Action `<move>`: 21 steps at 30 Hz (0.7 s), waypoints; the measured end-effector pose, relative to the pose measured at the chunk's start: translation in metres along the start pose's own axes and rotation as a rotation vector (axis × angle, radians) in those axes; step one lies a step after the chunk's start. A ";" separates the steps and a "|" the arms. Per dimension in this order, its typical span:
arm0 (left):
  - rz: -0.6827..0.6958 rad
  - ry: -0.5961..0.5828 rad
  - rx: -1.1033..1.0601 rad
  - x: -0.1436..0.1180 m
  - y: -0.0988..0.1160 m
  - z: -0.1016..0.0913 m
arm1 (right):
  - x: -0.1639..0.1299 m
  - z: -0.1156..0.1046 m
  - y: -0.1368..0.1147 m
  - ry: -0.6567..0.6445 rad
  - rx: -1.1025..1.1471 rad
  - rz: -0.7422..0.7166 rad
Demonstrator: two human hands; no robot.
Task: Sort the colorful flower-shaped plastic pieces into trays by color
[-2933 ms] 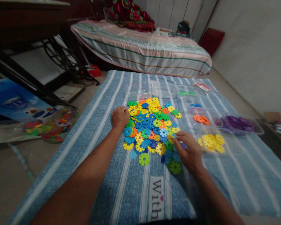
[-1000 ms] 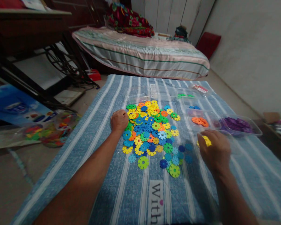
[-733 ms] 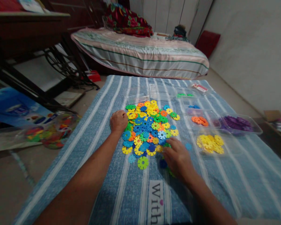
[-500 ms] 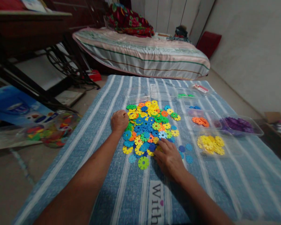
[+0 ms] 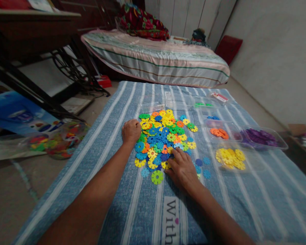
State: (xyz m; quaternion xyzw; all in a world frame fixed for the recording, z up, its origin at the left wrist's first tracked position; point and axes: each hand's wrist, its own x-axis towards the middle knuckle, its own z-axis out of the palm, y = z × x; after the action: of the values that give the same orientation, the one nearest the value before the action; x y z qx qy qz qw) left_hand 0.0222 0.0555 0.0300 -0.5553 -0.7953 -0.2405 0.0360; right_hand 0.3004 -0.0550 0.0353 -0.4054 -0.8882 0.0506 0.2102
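A loose heap of colourful notched plastic discs (image 5: 159, 137) lies on a blue striped cloth (image 5: 112, 112). My left hand (image 5: 131, 132) rests at the heap's left edge with its fingers curled in. What it holds, if anything, is hidden. Over the near right side of the heap, my right hand (image 5: 183, 168) is spread, its fingertips touching yellow and blue discs. A lime green disc (image 5: 157, 177) lies flat in front of the heap. Several blue discs (image 5: 206, 174) are scattered to the right of my right hand.
On the right stand clear plastic boxes with yellow discs (image 5: 231, 158), orange discs (image 5: 219, 133) and purple discs (image 5: 261, 136). Farther back, another box holds green discs (image 5: 202, 105). A bed (image 5: 158, 64) stands beyond the cloth, a treadle table (image 5: 35, 37) at the left.
My right hand has shifted very slightly over the near right of the heap. My left hand stays at the left edge. The whole view has moved slightly.
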 end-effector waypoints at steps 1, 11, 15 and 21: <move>0.001 -0.002 0.000 0.000 0.000 0.000 | 0.000 0.001 0.001 0.007 -0.003 -0.005; 0.010 0.002 0.017 0.000 0.000 0.000 | -0.012 -0.002 0.007 0.285 0.173 -0.147; 0.003 0.010 0.007 0.000 -0.001 0.001 | -0.019 -0.023 0.013 0.343 0.239 -0.139; 0.002 0.000 0.010 0.001 0.000 0.001 | -0.027 -0.071 0.057 0.456 0.037 -0.018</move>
State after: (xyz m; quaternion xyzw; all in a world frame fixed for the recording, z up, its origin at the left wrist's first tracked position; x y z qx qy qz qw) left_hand 0.0219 0.0566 0.0292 -0.5560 -0.7959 -0.2364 0.0392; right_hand 0.3851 -0.0426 0.0759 -0.3944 -0.8202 -0.0281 0.4135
